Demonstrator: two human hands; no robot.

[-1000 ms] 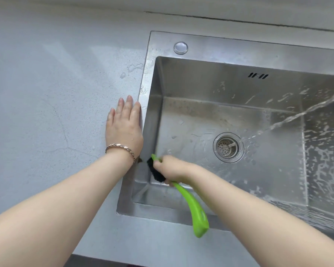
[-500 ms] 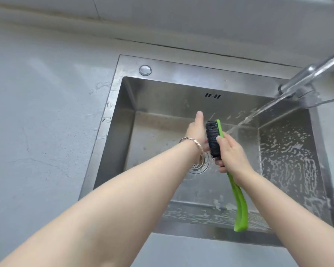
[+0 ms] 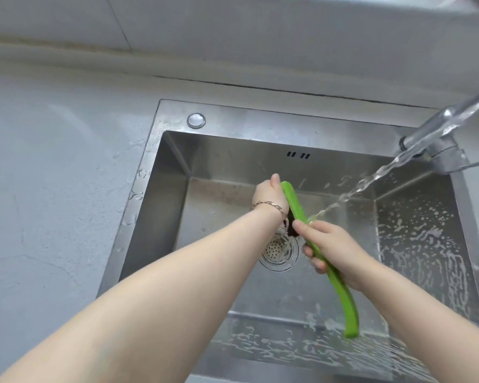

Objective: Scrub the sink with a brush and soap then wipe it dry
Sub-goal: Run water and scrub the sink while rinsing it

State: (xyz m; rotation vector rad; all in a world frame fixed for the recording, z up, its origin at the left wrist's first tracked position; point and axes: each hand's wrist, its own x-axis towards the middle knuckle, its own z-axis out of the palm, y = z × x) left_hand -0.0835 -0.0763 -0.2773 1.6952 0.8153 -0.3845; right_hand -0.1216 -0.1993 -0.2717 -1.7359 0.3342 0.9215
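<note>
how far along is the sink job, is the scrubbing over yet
Scrubbing looks largely done: suds coat the right wall and front of the sink. In hand: both hands hold the green brush under the stream from the faucet, the right hand on the handle, the left hand at the bristle end, apparently rinsing it. Left: flushing the suds away and wiping dry; no cloth is in view.

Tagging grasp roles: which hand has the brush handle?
The right hand, with its fingers wrapped round the handle of the green brush about mid-length. The left hand, the one wearing the bracelet, clasps the bristle end instead.
</note>
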